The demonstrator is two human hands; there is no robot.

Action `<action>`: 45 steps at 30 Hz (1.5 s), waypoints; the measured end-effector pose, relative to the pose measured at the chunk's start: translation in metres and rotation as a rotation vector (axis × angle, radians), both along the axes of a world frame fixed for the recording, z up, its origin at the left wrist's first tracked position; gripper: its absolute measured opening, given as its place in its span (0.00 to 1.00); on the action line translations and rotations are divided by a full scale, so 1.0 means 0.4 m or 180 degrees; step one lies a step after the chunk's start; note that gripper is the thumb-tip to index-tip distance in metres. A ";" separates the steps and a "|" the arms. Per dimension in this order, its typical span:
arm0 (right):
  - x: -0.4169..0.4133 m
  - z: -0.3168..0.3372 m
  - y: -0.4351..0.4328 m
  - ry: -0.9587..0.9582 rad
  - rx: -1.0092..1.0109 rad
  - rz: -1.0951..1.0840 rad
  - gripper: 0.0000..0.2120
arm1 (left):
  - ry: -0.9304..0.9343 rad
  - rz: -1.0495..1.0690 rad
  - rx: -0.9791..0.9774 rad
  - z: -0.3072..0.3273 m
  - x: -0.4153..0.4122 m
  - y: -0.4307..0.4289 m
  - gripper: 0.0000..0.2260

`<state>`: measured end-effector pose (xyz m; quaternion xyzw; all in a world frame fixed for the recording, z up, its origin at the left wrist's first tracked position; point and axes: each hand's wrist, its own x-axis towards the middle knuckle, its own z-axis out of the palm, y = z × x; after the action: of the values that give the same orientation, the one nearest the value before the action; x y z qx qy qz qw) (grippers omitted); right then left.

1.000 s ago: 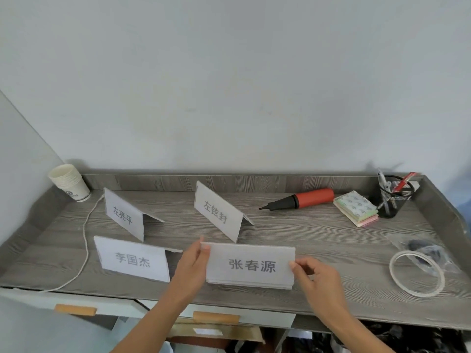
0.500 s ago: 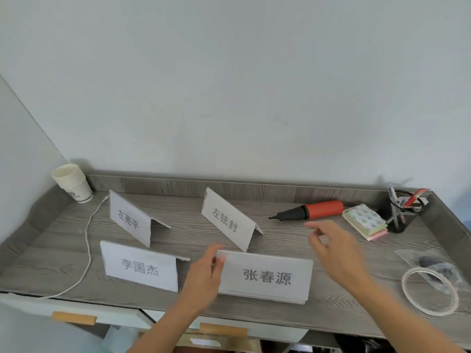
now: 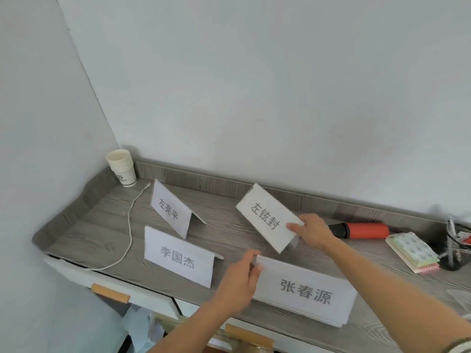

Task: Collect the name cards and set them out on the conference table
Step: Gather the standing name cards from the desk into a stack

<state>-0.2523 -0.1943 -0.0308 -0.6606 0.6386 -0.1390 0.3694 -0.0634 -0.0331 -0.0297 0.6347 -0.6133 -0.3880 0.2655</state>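
Several white folded name cards stand on a grey wooden desk (image 3: 96, 233). My left hand (image 3: 240, 281) grips the left end of the nearest card (image 3: 303, 293), a flattened stack at the desk's front edge. My right hand (image 3: 312, 231) pinches the right end of the back middle card (image 3: 266, 216), which is tilted. Two more tent cards stand untouched: one at the back left (image 3: 170, 211) and one at the front left (image 3: 178, 258).
A stack of paper cups (image 3: 121, 167) stands in the back left corner, with a white cable (image 3: 130, 233) trailing forward. A red and black pump (image 3: 362, 230), a pad of sticky notes (image 3: 413, 250) and a black pen holder (image 3: 456, 240) lie at right. Drawers (image 3: 112, 293) sit below.
My right hand let go of the nearest card, reached back and took hold of the back middle card, which now tilts. The view swung left and closer.
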 end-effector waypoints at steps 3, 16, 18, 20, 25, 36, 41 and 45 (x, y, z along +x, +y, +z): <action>-0.064 0.061 0.020 -0.1170 0.0240 -0.0474 0.07 | 0.0080 -0.0018 0.0065 -0.005 0.007 -0.002 0.11; -0.279 0.168 0.315 -0.0892 -0.0395 0.0301 0.07 | 0.1590 0.0993 0.0909 0.015 0.018 -0.046 0.17; -0.280 0.127 0.333 -0.0757 -0.0410 0.0245 0.07 | 0.1608 0.1047 0.0942 0.017 0.010 -0.046 0.19; -0.279 0.089 0.343 -0.0634 -0.0382 0.0229 0.08 | 0.1528 0.0998 0.0937 0.013 0.002 -0.041 0.20; -0.260 0.020 0.370 -0.0589 -0.0349 0.0081 0.17 | 0.1196 0.0682 0.0680 0.014 -0.022 -0.006 0.22; -0.157 -0.032 0.392 -0.1805 0.0165 -0.1325 0.37 | 0.1034 0.0414 0.0634 0.034 -0.107 -0.003 0.30; -0.182 -0.026 0.359 -0.1746 0.0224 -0.1321 0.39 | 0.1082 0.0213 0.0629 0.053 -0.111 -0.033 0.29; -0.176 -0.010 0.374 -0.0467 -0.0636 -0.1279 0.43 | 0.0772 0.0318 0.0216 0.074 -0.046 -0.023 0.28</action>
<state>-0.3229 -0.0448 -0.0349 -0.5416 0.7117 -0.3199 0.3126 -0.0819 -0.0422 -0.0001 0.6215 -0.5308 -0.4687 0.3351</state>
